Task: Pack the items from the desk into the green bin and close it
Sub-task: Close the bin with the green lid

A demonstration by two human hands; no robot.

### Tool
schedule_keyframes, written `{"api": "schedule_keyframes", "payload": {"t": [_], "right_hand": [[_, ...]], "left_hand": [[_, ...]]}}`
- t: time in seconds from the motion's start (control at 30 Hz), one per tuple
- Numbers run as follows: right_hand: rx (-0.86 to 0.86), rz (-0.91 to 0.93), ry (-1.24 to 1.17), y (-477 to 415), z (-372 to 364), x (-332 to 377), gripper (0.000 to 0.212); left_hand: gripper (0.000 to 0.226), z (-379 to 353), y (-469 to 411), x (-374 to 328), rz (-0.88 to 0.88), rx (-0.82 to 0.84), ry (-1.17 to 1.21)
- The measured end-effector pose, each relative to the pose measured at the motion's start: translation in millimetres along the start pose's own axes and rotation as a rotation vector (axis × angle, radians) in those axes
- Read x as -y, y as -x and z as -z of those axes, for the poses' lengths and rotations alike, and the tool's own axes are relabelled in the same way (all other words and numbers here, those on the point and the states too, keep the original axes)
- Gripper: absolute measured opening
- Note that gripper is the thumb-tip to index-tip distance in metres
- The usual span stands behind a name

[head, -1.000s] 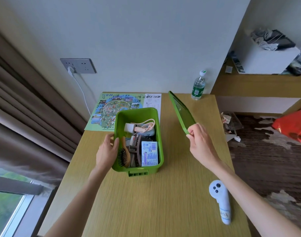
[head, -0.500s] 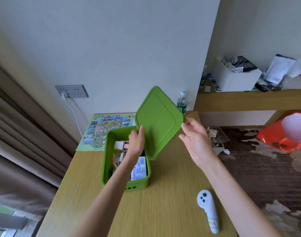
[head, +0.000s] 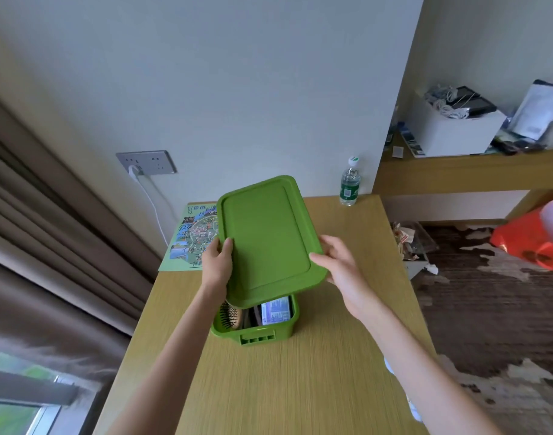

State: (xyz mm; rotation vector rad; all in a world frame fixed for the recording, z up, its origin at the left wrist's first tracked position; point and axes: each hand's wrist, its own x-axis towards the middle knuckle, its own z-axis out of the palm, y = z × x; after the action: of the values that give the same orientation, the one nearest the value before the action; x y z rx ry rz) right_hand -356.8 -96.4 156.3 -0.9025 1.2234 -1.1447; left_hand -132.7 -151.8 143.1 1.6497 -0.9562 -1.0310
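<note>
The green lid hovers flat over the green bin, covering most of it. My left hand grips the lid's left edge with the thumb on top. My right hand holds the lid's right edge. Under the lid's near edge a wooden hairbrush and a blue-and-white packet show inside the bin. The rest of the bin's contents are hidden by the lid.
A colourful map sheet lies at the desk's back left, partly under the lid. A water bottle stands at the back right. A wall socket with a white cable is behind. A red bag hangs at right.
The lid has swung from tilted upright to nearly flat above the bin. My left hand moved from the lid's lower corner to its left edge. The view tilted.
</note>
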Motion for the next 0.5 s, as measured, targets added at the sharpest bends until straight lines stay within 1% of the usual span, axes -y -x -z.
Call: {"api": "schedule_keyframes", "payload": {"t": [0.1, 0.2, 0.27, 0.37, 0.5], "right_hand": [[-0.08, 0.058, 0.304, -4.1, -21.8, -33.7, 0.036], [-0.196, 0.077, 0.603, -6.5, -37.2, -62.5, 0.037], [-0.236, 0.092, 0.713, -7.6, -43.2, -76.1, 0.036], [-0.25, 0.167, 0.855, -7.3, -52.2, -90.3, 0.031], [-0.295, 0.213, 0.94, -6.4, -56.8, -97.1, 0.029]], "left_hand": [[0.035, 20.5, -2.7, 15.9, -0.092, -0.016, -0.148], [0.034, 36.6, -6.3, 35.4, -0.17, -0.035, -0.367], [0.034, 45.8, -10.6, 46.6, -0.184, -0.038, -0.443], [0.035, 55.7, -16.4, 62.0, -0.186, -0.018, -0.5], [0.035, 58.3, -17.1, 78.7, -0.202, 0.022, -0.508]]}}
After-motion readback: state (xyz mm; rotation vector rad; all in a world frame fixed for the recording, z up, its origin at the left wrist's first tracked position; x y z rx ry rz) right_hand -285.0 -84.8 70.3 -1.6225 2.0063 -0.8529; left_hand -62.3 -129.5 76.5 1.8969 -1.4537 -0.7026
